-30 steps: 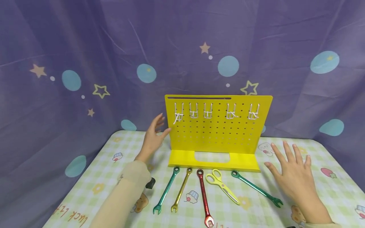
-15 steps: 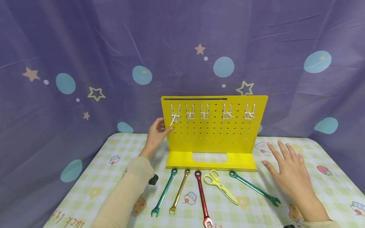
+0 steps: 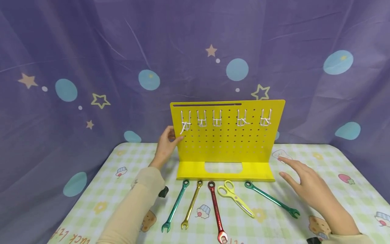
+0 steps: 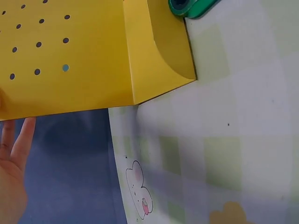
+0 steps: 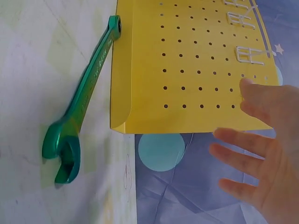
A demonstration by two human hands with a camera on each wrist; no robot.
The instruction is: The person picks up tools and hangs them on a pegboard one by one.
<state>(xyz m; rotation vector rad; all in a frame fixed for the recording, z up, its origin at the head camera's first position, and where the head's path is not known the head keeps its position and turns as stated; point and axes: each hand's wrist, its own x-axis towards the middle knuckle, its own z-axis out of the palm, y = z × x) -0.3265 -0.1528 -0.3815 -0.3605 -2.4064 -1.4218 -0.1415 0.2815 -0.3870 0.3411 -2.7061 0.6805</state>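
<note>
A yellow pegboard (image 3: 225, 145) stands upright on its base, with several white wire hooks (image 3: 217, 120) along its upper part. My left hand (image 3: 165, 145) grips the board's left edge, thumb in front and fingers behind it; part of the hand also shows in the left wrist view. To the right of the board, my right hand (image 3: 310, 181) is held in the air, fingers extended, touching nothing. In front of the base lie a teal wrench (image 3: 176, 205), a gold wrench (image 3: 192, 203), a red wrench (image 3: 217, 210), yellow scissors (image 3: 234, 196) and a green wrench (image 5: 88, 88).
A green checked tablecloth (image 3: 100, 189) with printed cartoons covers the table. Behind the table hangs a purple curtain (image 3: 182, 40) with stars and blue ovals. A small black object (image 3: 163, 192) shows beside the left sleeve.
My left hand has gone from beside the board's left edge to holding it. My right hand has turned and lowered, its fingers less spread. The view has shifted slightly.
</note>
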